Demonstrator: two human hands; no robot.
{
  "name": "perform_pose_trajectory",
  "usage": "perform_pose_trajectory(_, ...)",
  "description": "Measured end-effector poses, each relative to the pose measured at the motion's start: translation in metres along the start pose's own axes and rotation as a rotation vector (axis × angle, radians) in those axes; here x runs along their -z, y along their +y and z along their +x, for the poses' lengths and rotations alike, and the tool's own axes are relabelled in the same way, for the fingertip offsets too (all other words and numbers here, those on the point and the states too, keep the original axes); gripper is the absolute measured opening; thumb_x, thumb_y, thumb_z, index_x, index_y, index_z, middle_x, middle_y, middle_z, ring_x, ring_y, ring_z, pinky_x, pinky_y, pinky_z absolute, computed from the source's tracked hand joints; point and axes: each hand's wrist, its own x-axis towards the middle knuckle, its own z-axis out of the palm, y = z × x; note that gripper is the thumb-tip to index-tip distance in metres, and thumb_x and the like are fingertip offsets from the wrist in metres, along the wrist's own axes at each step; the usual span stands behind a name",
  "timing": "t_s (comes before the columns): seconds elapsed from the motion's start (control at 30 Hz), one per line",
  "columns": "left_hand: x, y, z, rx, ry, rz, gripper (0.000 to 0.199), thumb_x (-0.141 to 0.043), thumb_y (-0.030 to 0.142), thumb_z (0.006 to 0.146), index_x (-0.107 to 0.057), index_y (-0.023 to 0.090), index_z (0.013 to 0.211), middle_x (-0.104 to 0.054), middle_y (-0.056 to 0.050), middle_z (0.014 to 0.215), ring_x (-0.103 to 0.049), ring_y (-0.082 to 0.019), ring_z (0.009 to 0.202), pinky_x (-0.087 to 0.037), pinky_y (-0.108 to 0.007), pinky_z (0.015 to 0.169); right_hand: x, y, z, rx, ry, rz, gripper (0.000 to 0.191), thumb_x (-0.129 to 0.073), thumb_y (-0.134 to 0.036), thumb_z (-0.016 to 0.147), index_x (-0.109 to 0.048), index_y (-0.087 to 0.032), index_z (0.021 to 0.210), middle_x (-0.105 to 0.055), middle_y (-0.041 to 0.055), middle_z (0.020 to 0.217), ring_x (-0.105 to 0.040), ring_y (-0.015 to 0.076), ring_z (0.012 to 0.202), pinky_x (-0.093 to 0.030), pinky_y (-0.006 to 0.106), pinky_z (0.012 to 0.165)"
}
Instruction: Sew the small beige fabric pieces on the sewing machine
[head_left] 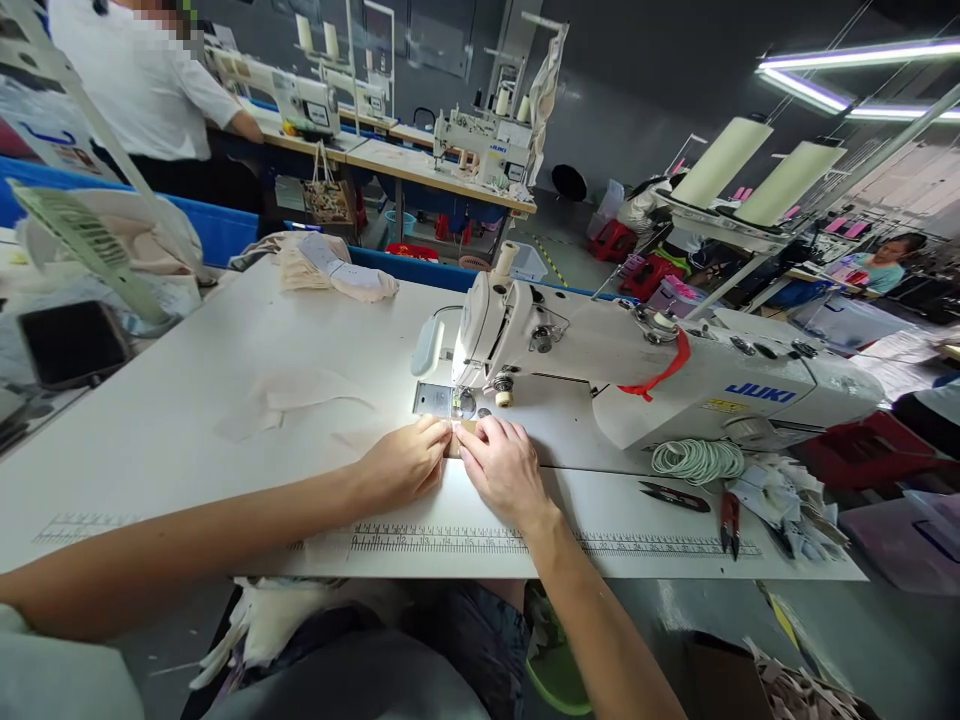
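A white sewing machine (570,330) stands on the table, its lamp shining on the needle area. Just in front of the presser foot (459,402), my left hand (405,460) has its fingers closed on a small piece of beige fabric (452,446). From the other side my right hand (504,465) pinches the same piece, thumb and fingertips close to the needle. Most of the fabric is hidden under both hands. Pale, thin fabric pieces (311,395) lie flat on the table to the left of the machine.
Two thread snips (675,496) (730,524), a coil of pale green cord (697,460) and fabric scraps (787,505) lie at the right. A fabric stack (330,268) sits at the back. A phone (73,343) and green fan (90,250) are left. A person (142,90) sits beyond.
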Motion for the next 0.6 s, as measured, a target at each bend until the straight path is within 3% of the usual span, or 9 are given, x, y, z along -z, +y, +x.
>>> perform_pose_trajectory(0.2, -0.001, -0.012, 0.008, 0.004, -0.044, 0.034, 0.021, -0.045, 0.013, 0.094, -0.064, 0.007, 0.101, -0.061, -0.017, 0.106, -0.057, -0.028, 0.098, -0.055, -0.038, 0.080, -0.010, 0.014, -0.001, -0.098, 0.060, 0.031, 0.028, -0.051, -0.016, 0.101, -0.066, -0.017, 0.124, -0.062, 0.0061, 0.096, -0.056, 0.0217, 0.087, -0.040, 0.036, 0.082)
perform_pose_trajectory(0.6, -0.005, -0.020, 0.017, 0.023, -0.062, 0.067, 0.029, -0.039, 0.013, 0.096, -0.067, 0.007, 0.094, -0.061, -0.016, 0.102, -0.053, -0.026, 0.092, -0.052, -0.036, 0.075, -0.012, 0.019, 0.000, -0.118, 0.061, 0.026, 0.026, -0.050, -0.017, 0.100, -0.068, -0.017, 0.119, -0.064, 0.0069, 0.097, -0.058, 0.0226, 0.087, -0.040, 0.036, 0.080)
